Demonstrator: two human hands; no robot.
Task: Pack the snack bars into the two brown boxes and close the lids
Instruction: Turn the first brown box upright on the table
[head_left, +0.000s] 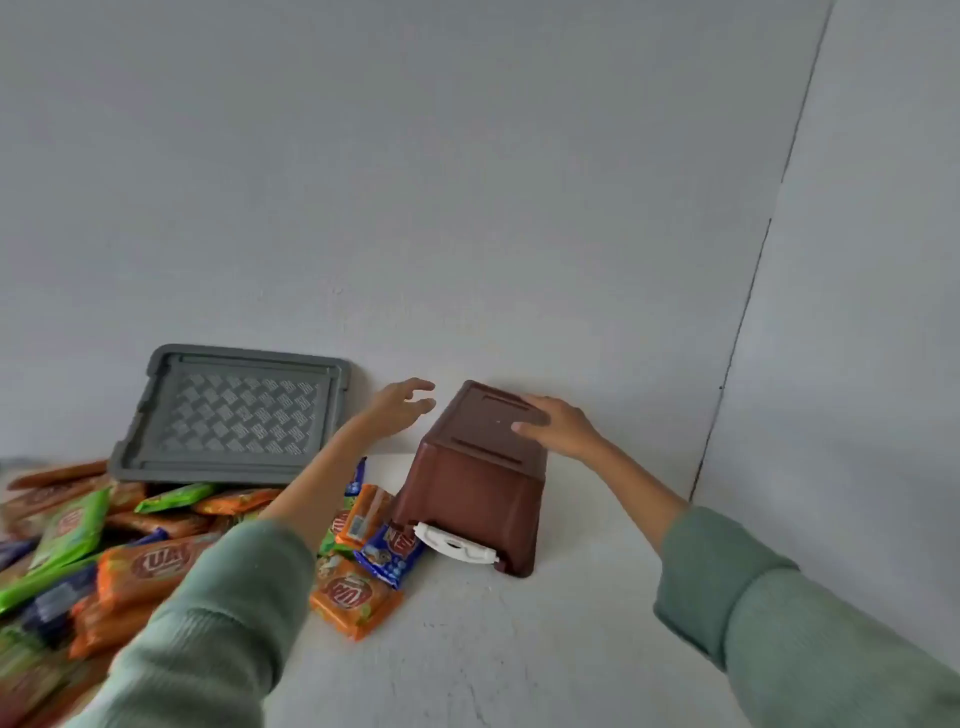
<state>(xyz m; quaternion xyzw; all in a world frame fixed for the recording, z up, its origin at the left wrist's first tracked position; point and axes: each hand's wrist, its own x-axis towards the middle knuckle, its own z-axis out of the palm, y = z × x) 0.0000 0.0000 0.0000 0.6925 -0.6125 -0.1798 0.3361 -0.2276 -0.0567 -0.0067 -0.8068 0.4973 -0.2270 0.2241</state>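
A brown box (470, 496) stands upside down on the white table, tilted, its left rim resting on snack bars. A white latch (457, 544) shows at its lower front edge. My right hand (558, 423) lies flat on the box's upturned base, fingers spread. My left hand (397, 408) hovers open just left of the box's top, apart from it. A heap of snack bars (156, 561) in orange, green and blue wrappers covers the table's left side. Only one brown box is in view.
A grey lid (234, 413) leans against the back wall behind the heap. The grey wall runs close behind the box, and a second wall (857, 312) closes the right side. Bare white table (493, 649) lies in front of the box.
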